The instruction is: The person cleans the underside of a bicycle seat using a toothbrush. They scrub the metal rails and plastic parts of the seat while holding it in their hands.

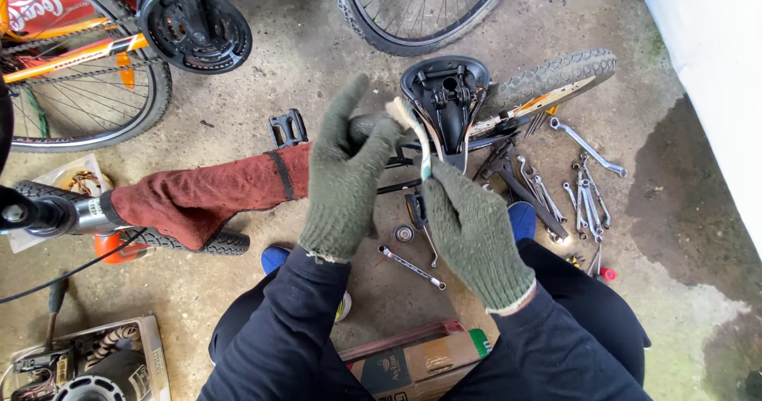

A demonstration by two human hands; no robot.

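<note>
Two gloved hands, left hand point(343, 180) and right hand point(474, 228), pinch a thin pale strip point(414, 130) between closed fingers, just before the upturned saddle point(446, 93); it looks light, limp, best held near both ends.

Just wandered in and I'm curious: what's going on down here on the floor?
A person crouches over a concrete floor, wearing green knit gloves. The left hand and right hand together hold a pale strip in front of an upturned black bicycle saddle. Spanners lie scattered to the right, with one more wrench and a small bearing just below the hands. A dark red rag drapes over a tyre at left, and bicycle wheels stand around.
</note>
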